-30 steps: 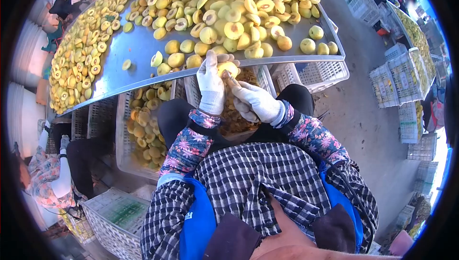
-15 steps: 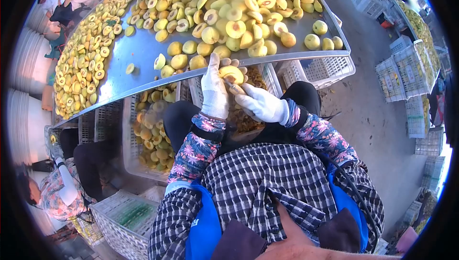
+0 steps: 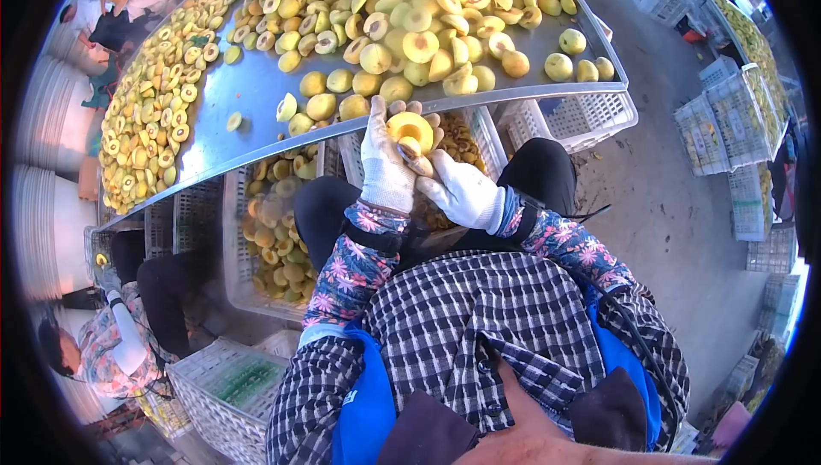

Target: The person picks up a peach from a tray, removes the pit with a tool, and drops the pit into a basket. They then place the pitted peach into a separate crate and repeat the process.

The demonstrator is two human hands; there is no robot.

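Observation:
My left hand [image 3: 387,157], in a white glove, holds a yellow fruit half [image 3: 410,130] with its cut side up, just beyond the metal table's near edge [image 3: 359,123]. Close against it, my right hand [image 3: 464,190], also gloved, has its fingers closed round a small tool [image 3: 414,160], mostly hidden by the fingers, whose tip touches the fruit. A heap of halved yellow fruit [image 3: 421,46] covers much of the table, and some pieces lie near the edge.
Under the table, a crate of fruit halves [image 3: 278,273] stands by my left knee, and another crate [image 3: 463,144] lies between my legs. At the left, a co-worker [image 3: 124,337] sits. Stacked white crates [image 3: 727,127] stand right.
The fruit half has turned so its hollow shows more fully. My right hand has moved slightly left and closer to it, with the tool at its near side.

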